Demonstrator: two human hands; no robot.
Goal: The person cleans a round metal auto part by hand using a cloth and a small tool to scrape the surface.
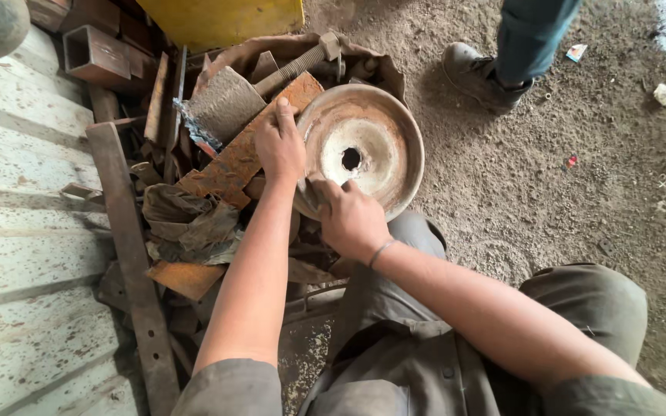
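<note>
left hand (280, 146): flat and open, palm pressing down on a rusty plate (244, 150) in the scrap pile
right hand (351, 218): fingers closed on the near rim of the disc (361, 146)
disc: dished, rusty, centre hole, sitting atop the scrap
boot (475, 75): someone else's, on dirt nearby

A rusted metal disc (364, 146) is held at its rim by two bare hands over a heap of scrap.

The left hand (279, 146) is laid on the disc's left edge, partly over a rusty flat plate (233, 158). The right hand (351, 218) is closed on the disc's lower rim, with what seems to be a scrap of abrasive paper pinched against it; a thin bangle (380, 251) is worn at the wrist. A small hole is seen at the disc's centre. A large threaded bolt (298, 65) lies above, a long perforated steel bar (134, 262) at the left. Another person's boot (475, 75) is planted on the dirt floor (564, 200).
</note>
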